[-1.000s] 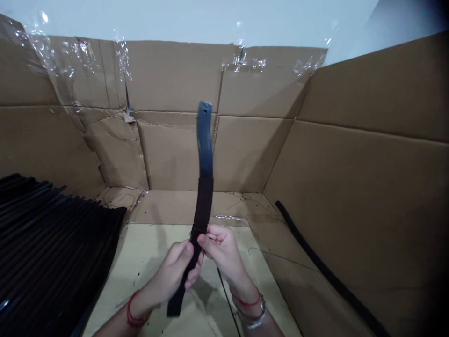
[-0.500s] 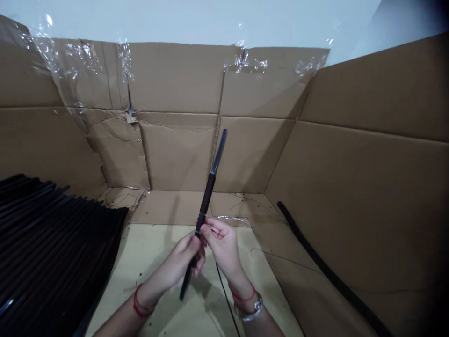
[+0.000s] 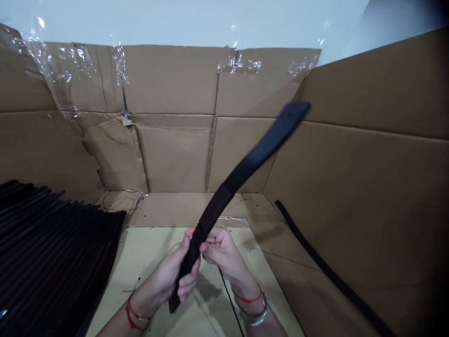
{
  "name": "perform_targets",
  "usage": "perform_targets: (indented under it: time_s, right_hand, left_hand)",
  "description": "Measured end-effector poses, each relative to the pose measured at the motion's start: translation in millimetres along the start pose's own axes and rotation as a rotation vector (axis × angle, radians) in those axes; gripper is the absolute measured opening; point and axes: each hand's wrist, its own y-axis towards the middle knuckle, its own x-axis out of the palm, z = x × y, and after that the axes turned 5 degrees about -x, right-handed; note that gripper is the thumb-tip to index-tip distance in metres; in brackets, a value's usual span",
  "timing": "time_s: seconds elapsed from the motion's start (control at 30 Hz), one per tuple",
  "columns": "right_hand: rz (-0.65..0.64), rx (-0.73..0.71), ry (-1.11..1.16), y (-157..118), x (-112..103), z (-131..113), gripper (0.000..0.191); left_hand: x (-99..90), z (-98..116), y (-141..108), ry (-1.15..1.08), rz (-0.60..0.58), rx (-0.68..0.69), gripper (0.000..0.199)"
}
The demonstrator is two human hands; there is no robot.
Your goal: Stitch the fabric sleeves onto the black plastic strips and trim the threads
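A long dark curved strip [image 3: 259, 154], flat and widened at its top end, slants up to the right, with a brown wrapped band [image 3: 215, 209] round its middle. My left hand [image 3: 175, 267] is closed round its lower part, fingers wrapped over the edge. Just below the band, several turns of thin dark cord [image 3: 199, 232] circle the strip. My right hand [image 3: 221, 252] is closed in a pinch beside these turns; the thin black cord hangs below that hand toward the board. What lies between its fingertips is partly hidden, but the cord runs from there.
On the left lies a big stack of dark strips [image 3: 59, 262]. A pale board [image 3: 140, 255] lies beneath my hands. Taped cardboard walls [image 3: 168, 154] stand at the back and sides. Another dark curved length [image 3: 326, 269] leans along the right, near a loose thin thread [image 3: 291, 259].
The strip has turned in my hands from edge-on to broad side showing, its top end swinging right. Both hands stay beside the cord turns; the left has shifted slightly left and down.
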Motion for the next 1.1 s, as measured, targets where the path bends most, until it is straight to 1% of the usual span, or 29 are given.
perform_targets:
  time_s: [0.03, 0.07, 0.13, 0.17, 0.2, 0.23, 0.27, 0.3, 0.33, 0.37, 0.4, 0.43, 0.47, 0.5, 0.53, 0.57, 0.6, 0.63, 0.67, 0.7, 0.8, 0.93, 1.0, 1.1]
  right_hand:
    - [0.029, -0.01, -0.006, 1, 0, 1, 0.043]
    - [0.089, -0.028, -0.025, 2, 1, 3, 0.043]
    - [0.233, -0.078, -0.082, 3, 4, 5, 0.043]
    - [0.283, -0.101, -0.104, 3, 5, 5, 0.042]
    - [0.292, -0.108, -0.115, 2, 6, 4, 0.042]
    - [0.256, -0.095, -0.114, 1, 6, 2, 0.042]
    - [0.198, -0.072, -0.106, 0, 6, 0, 0.041]
    - [0.14, -0.048, -0.104, -2, 6, -2, 0.041]
    - [0.109, -0.039, -0.12, -4, 6, -4, 0.04]
    - [0.115, -0.051, -0.159, -6, 6, -5, 0.04]
    - [0.155, -0.078, -0.216, -7, 7, -5, 0.04]
    - [0.212, -0.103, -0.271, -8, 8, -4, 0.039]
    - [0.258, -0.111, -0.305, -8, 8, -3, 0.039]
    - [0.266, -0.1, -0.305, -7, 9, -1, 0.04]
    - [0.235, -0.074, -0.27, -5, 9, 0, 0.042]
    - [0.17, -0.039, -0.216, -4, 9, 1, 0.045]
    - [0.106, -0.011, -0.162, -2, 9, 2, 0.047]
    - [0.065, 0.004, -0.126, -1, 9, 2, 0.048]
    - [0.063, 0.005, -0.116, -1, 9, 1, 0.048]
    - [0.101, -0.004, -0.128, -1, 10, 1, 0.047]
    - [0.297, -0.09, -0.2, -4, 16, 0, 0.047]
    - [0.459, -0.239, -0.224, -5, 18, 3, 0.052]
    - [0.5, -0.277, -0.226, -4, 14, 4, 0.052]
    - [0.495, -0.272, -0.239, -4, 9, 4, 0.052]
  left_hand:
    - [1.7, -2, 0, 0.006, -0.016, -0.01, 0.068]
    - [3.2, -3, 1, 0.029, 0.02, 0.049, 0.069]
    - [5.4, -4, 1, 0.094, 0.176, 0.265, 0.065]
    - [5.5, -3, 0, 0.119, 0.239, 0.351, 0.061]
    - [5.0, -2, -2, 0.126, 0.256, 0.388, 0.056]
    - [3.8, -1, -4, 0.118, 0.215, 0.371, 0.053]
    - [2.2, 0, -5, 0.097, 0.122, 0.316, 0.052]
    - [0.5, 1, -7, 0.068, 0.0, 0.247, 0.053]
    - [-1.1, 2, -8, 0.04, -0.113, 0.183, 0.056]
    - [-2.2, 2, -8, 0.024, -0.185, 0.144, 0.059]
    - [-2.8, 2, -8, 0.027, -0.199, 0.136, 0.06]
    - [-2.8, 3, -7, 0.043, -0.155, 0.157, 0.06]
    - [-2.5, 3, -7, 0.063, -0.073, 0.198, 0.06]
    - [-2.0, 2, -6, 0.078, 0.011, 0.236, 0.059]
    - [-1.6, 2, -6, 0.085, 0.067, 0.246, 0.06]
    - [-1.2, 2, -7, 0.081, 0.083, 0.212, 0.061]
    - [-0.9, 2, -7, 0.069, 0.071, 0.146, 0.062]
    - [-0.4, 1, -8, 0.057, 0.055, 0.084, 0.064]
    - [0.3, 1, -9, 0.051, 0.057, 0.051, 0.065]
    - [1.5, 0, -10, 0.055, 0.08, 0.052, 0.065]
    - [7.9, -2, -11, 0.108, 0.193, 0.165, 0.066]
    - [18.3, -6, -13, 0.259, 0.296, 0.248, 0.064]
    - [20.8, -7, -14, 0.304, 0.312, 0.272, 0.063]
    - [18.2, -5, -16, 0.34, 0.263, 0.268, 0.059]
